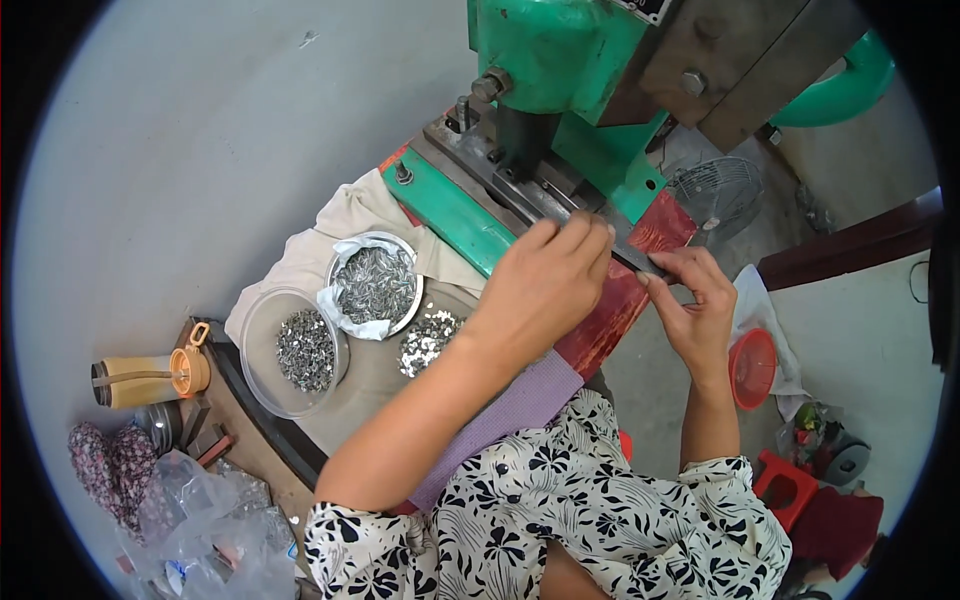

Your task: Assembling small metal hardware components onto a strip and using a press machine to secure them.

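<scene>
A green press [560,50] stands ahead of me with a dark metal die [530,185] on its bed. My left hand [555,275] is just in front of the punch, above a dark metal bar [630,255] that runs out toward the right. Its fingers are bent and pressed together, and whatever is between them is hidden. At the bar's right end, my right hand [700,295] pinches the edge between thumb and forefinger. Left of my left forearm lies a pile of small shiny metal pieces [430,342] on the cloth.
A steel bowl [417,300] holds thin metal pins; a clear plastic tub [258,375] holds small metal parts. Farther left are a yellow bottle [140,382] and plastic bags [200,510]. A fan [715,195], red basin [752,370] and red stool [785,487] stand right.
</scene>
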`<act>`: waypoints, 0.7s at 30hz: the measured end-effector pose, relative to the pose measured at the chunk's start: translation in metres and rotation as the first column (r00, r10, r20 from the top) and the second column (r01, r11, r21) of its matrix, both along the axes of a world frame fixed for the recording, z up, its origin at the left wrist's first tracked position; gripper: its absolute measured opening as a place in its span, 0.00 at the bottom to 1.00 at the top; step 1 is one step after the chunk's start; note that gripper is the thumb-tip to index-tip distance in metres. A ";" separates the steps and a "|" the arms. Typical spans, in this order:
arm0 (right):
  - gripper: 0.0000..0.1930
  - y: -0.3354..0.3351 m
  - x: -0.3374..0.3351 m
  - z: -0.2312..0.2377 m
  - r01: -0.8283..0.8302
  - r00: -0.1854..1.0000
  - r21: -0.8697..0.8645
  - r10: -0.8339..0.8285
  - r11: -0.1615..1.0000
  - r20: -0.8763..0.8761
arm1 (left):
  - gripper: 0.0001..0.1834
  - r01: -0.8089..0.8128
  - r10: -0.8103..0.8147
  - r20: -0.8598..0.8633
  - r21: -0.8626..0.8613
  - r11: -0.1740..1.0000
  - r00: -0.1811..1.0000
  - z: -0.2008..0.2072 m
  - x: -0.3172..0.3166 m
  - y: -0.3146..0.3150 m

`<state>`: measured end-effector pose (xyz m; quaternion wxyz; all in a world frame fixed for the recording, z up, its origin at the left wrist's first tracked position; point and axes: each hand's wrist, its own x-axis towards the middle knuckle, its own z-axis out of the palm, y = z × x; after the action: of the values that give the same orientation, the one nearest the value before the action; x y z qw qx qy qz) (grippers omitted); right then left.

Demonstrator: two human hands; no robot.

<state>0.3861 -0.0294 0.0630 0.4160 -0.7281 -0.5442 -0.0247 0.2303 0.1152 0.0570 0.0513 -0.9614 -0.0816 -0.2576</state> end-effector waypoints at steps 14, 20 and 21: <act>0.11 0.032 -0.016 -0.011 0.015 0.995 0.023 -0.012 1.000 -0.101 | 0.27 -0.218 0.217 0.019 0.026 0.976 0.976 -0.019 -0.007 -0.016; 0.11 0.033 -0.018 -0.005 -0.011 1.000 0.010 0.011 1.000 -0.002 | 0.27 -0.255 0.256 0.065 -0.029 0.967 0.964 -0.027 -0.006 -0.015; 0.11 0.034 -0.018 -0.004 -0.010 1.000 0.009 0.010 1.000 -0.003 | 0.26 -0.263 0.266 0.084 -0.039 0.964 0.960 -0.027 -0.006 -0.016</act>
<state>0.3680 0.0048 0.0594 0.4201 -0.7236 -0.5471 -0.0241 0.2242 0.0989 0.0296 0.0684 -0.9301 -0.2152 -0.2897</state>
